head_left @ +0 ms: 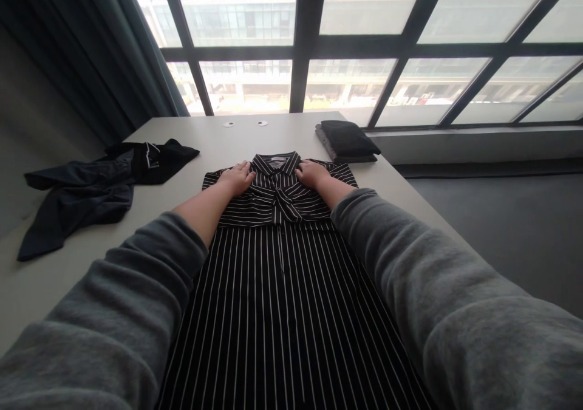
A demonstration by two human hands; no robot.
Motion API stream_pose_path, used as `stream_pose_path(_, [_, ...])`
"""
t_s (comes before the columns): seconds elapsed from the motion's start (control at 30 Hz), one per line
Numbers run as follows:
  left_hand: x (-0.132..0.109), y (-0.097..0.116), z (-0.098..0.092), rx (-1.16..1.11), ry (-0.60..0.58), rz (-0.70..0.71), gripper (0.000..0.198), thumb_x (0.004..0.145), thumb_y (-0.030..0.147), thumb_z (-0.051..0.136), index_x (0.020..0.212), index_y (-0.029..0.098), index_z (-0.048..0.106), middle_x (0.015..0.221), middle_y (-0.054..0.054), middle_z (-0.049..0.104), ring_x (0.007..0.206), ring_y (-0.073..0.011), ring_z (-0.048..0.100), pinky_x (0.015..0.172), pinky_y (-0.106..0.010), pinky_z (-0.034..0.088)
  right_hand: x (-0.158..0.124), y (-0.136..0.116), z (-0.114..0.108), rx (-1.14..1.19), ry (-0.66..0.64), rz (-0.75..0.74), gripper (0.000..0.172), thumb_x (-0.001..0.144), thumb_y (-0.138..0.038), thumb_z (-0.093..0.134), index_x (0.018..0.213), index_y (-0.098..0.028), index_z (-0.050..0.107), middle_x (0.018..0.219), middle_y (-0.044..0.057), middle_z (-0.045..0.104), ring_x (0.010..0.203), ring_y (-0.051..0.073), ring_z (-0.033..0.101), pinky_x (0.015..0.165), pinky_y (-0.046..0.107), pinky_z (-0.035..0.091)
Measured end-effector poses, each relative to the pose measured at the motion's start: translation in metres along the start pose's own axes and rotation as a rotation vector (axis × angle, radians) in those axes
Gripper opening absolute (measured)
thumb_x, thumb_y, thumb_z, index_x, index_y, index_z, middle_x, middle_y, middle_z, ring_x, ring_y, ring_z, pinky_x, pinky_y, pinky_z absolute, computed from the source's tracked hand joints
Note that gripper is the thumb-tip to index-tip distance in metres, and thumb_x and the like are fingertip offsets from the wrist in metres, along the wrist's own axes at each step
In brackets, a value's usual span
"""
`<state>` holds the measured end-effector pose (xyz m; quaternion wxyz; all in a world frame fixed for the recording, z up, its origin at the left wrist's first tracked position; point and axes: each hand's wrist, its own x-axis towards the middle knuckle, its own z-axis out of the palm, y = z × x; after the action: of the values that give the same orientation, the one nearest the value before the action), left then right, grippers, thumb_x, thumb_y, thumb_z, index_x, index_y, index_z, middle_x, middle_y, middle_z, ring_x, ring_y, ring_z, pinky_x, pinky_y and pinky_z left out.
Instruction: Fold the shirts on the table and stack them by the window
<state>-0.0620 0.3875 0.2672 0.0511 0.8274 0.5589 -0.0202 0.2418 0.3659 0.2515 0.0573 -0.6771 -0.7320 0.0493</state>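
Note:
A black shirt with thin white stripes point(282, 313) lies stretched along the table, its collar point(276, 164) at the far end. Its sleeves point(246, 206) are folded in across the chest, where the stripes run sideways and the cuffs meet near the middle. My left hand point(237, 178) rests on the shirt left of the collar, fingers stretched out over the cloth. On the other side, my right hand point(312, 173) lies beside the collar with its fingers on the fabric, slightly bent. Neither hand lifts the cloth.
The white table point(182, 132) stands against large windows. Dark crumpled clothes point(91, 185) lie at its left side. A stack of folded dark clothes point(348, 141) sits at the far right edge. A dark curtain point(104, 45) hangs at the left.

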Motion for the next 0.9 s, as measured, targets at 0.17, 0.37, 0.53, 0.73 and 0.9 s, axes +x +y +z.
stream_pose_path(0.17, [0.022, 0.013, 0.010, -0.007, -0.064, -0.084, 0.078, 0.106, 0.061, 0.015, 0.173, 0.021, 0.019, 0.180, -0.008, 0.009, 0.166, -0.0324, 0.012, 0.132, -0.056, 0.016, 0.002, 0.006, 0.005, 0.026, -0.086, 0.105, 0.071, 0.109, -0.061, 0.027, 0.170, -0.025, 0.029, 0.180, 0.011, 0.011, 0.164, 0.035, 0.014, 0.130, 0.060, 0.012])
stream_pose_path(0.37, [0.033, 0.002, 0.022, -0.057, -0.025, -0.235, 0.085, 0.104, 0.065, 0.018, 0.173, 0.016, 0.015, 0.180, -0.008, 0.003, 0.166, -0.0331, 0.007, 0.133, -0.057, 0.010, 0.012, 0.008, 0.003, 0.052, -0.121, 0.306, 0.079, 0.107, -0.065, 0.022, 0.174, -0.023, 0.016, 0.181, 0.011, 0.001, 0.165, 0.037, 0.004, 0.130, 0.063, 0.003])
stream_pose_path(0.53, [0.039, -0.011, 0.023, -0.074, 0.021, -0.449, 0.081, 0.105, 0.057, 0.018, 0.172, 0.012, 0.019, 0.179, -0.015, 0.008, 0.166, -0.0355, 0.012, 0.131, -0.062, 0.016, 0.018, 0.009, 0.006, 0.063, -0.129, 0.391, 0.086, 0.106, -0.066, 0.022, 0.174, -0.015, 0.007, 0.180, 0.014, -0.007, 0.166, 0.034, -0.002, 0.130, 0.063, -0.001])
stream_pose_path(0.73, [0.019, -0.028, 0.015, -0.073, 0.052, -0.531, 0.085, 0.106, 0.053, 0.013, 0.168, -0.004, 0.018, 0.178, -0.021, 0.008, 0.166, -0.0349, 0.011, 0.133, -0.056, 0.012, 0.018, 0.011, 0.005, 0.080, -0.073, 0.446, 0.088, 0.107, -0.064, 0.018, 0.172, -0.005, 0.011, 0.179, 0.020, -0.001, 0.166, 0.034, 0.003, 0.131, 0.059, 0.004])
stream_pose_path(0.9, [-0.017, -0.048, 0.010, -0.015, 0.185, -0.293, 0.082, 0.107, 0.055, 0.009, 0.170, 0.004, 0.019, 0.179, -0.014, 0.013, 0.166, -0.0305, 0.012, 0.134, -0.055, 0.009, 0.005, 0.026, 0.002, -0.002, 0.039, 0.217, 0.080, 0.109, -0.056, 0.022, 0.168, -0.003, 0.026, 0.177, 0.021, 0.018, 0.164, 0.034, 0.018, 0.132, 0.052, 0.014])
